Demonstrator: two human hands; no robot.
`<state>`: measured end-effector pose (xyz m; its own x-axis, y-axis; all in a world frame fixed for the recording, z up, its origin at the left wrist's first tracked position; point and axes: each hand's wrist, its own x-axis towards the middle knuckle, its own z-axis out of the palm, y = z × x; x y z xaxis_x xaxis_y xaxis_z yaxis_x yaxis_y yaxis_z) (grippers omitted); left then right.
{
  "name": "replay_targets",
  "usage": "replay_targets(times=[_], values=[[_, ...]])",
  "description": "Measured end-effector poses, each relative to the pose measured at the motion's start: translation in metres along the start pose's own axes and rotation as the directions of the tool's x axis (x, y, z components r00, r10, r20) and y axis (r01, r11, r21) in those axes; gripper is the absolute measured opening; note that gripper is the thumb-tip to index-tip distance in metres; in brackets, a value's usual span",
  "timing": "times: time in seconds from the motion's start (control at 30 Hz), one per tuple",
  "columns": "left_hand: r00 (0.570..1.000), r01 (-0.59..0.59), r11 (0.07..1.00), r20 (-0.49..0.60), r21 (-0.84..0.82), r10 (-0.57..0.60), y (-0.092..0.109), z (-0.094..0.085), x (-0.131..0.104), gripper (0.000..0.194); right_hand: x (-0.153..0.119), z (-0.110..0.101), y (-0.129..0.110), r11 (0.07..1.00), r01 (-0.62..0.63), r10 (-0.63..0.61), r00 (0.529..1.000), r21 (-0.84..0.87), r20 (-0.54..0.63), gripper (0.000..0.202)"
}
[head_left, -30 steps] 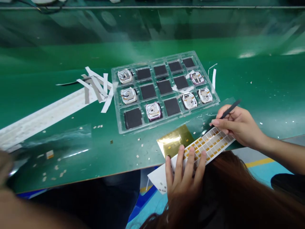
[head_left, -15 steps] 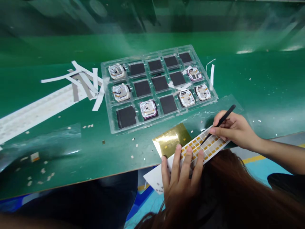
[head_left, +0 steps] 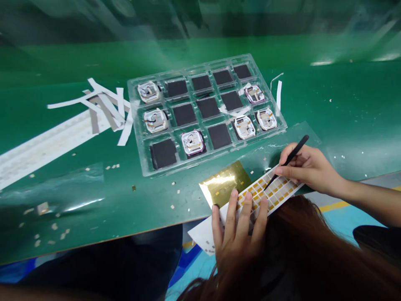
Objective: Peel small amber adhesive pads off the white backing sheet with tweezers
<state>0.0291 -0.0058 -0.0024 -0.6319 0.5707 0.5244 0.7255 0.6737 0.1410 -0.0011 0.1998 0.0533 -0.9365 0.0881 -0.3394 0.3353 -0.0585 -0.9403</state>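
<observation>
My left hand (head_left: 239, 230) lies with its fingers spread flat on a white sheet of small amber stickers (head_left: 277, 193), pressing on it; its thumb is hidden. My right hand (head_left: 302, 167) is closed in a pen-like grip around black tweezers (head_left: 293, 160). The tweezer tip points down and meets the sheet among the stickers, just right of my left fingertips. Partly under the sheet lies a shiny gold film (head_left: 224, 182), with a few small amber pieces on it. Dark hair (head_left: 300, 234) covers the lower part of the view, including my left wrist.
Beyond my hands, a clear plastic tray (head_left: 145, 161) holds dark pads and several white watch-like housings (head_left: 192, 142). White paper strips (head_left: 108, 104) and a long white sheet (head_left: 56, 142) lie left. Tiny scraps (head_left: 54, 226) dot the green table (head_left: 125, 221), whose edge runs below the hands.
The view has shifted slightly, so the tray and strips appear a little further left. My hands, the tweezers and the sticker sheet stay almost in place.
</observation>
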Motion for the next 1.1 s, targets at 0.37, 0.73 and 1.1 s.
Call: replay_targets(times=[0.37,0.73,1.1], values=[[0.999,0.021,1.000,-0.025,0.016,-0.020,0.001,0.002,0.002,0.033,0.000,0.001,0.001,1.000,0.019,-0.019,1.000,-0.017,-0.007,0.030],[0.995,-0.101,0.993,0.000,0.056,0.101,-0.009,-0.002,0.000,0.030,-0.005,-0.010,-0.012,0.980,0.112,-0.093,0.988,0.165,-0.121,0.021],[1.000,-0.006,0.987,0.012,-0.161,0.008,-0.009,-0.007,-0.008,0.029,0.016,-0.006,0.005,0.995,0.057,-0.048,0.993,0.081,-0.106,0.028]])
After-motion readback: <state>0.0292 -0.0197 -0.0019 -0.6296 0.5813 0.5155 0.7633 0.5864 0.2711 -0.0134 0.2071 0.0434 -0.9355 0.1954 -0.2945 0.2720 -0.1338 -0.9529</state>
